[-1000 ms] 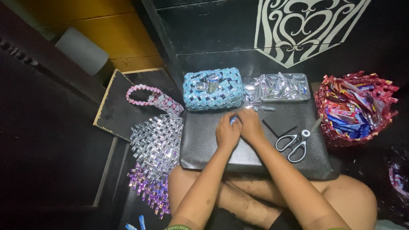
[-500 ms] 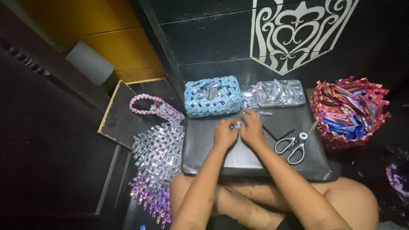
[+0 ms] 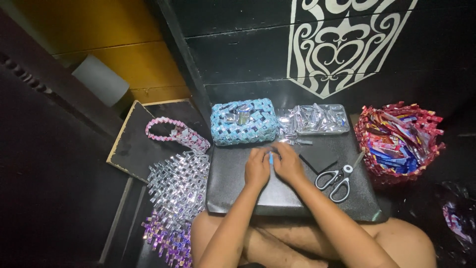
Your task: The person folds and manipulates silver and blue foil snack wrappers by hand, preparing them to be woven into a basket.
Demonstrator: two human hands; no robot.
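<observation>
Both hands are working together mid-board: left hand (image 3: 257, 168) and right hand (image 3: 287, 164) are closing their fingertips on one small blue folded strip (image 3: 270, 158), pinching it between them just above the black lap board (image 3: 233, 188). Blue woven box (image 3: 243, 121) is sitting just beyond them at the far edge, clear tray of silver pieces (image 3: 317, 119) lying to its right. Scissors (image 3: 337, 178) are lying right of the hands, red woven basket (image 3: 396, 144) sitting further right, silver woven panel (image 3: 178, 186) lying left.
</observation>
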